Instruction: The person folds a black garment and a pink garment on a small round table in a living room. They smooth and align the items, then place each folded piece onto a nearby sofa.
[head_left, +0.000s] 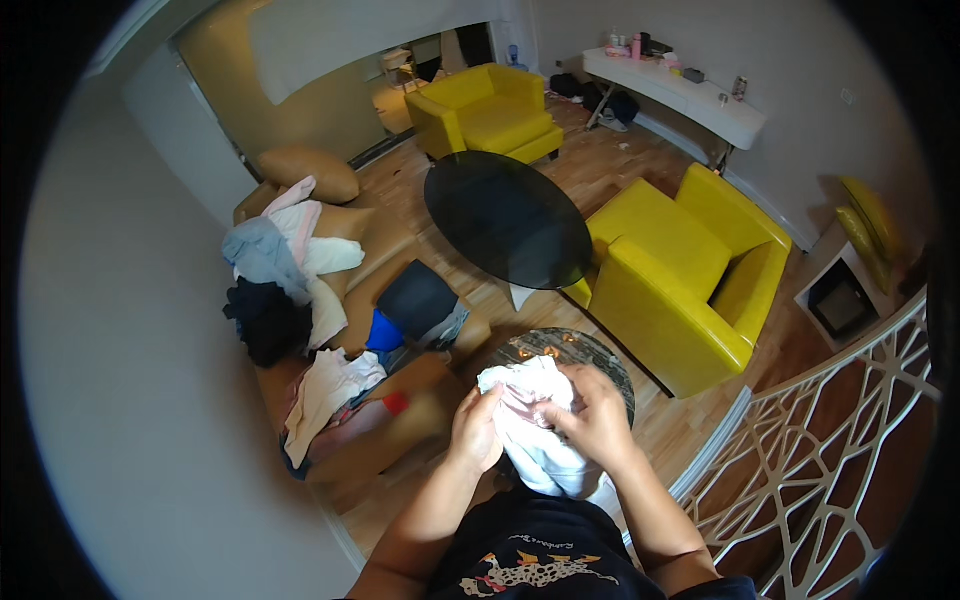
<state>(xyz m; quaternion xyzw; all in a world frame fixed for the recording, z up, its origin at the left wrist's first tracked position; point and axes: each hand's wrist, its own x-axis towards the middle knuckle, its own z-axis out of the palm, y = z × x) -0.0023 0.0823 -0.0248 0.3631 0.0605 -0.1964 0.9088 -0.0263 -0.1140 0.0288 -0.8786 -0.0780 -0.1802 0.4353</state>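
Note:
A white cloth garment with a pinkish inner area hangs bunched in front of my body, brightly lit. My left hand grips its left edge, thumb on top. On the other side my right hand has its thumb against the cloth's upper right part, fingers curled behind it. What those fingers do is partly hidden and slightly blurred. Just beyond the garment stands a round dark marble-patterned side table, partly covered from view by the cloth and my hands.
A tan sofa to the left bears heaped clothes and a dark folded garment. Ahead is an oval black glass table between yellow armchairs. A white lattice screen bounds the right; a white desk stands far back.

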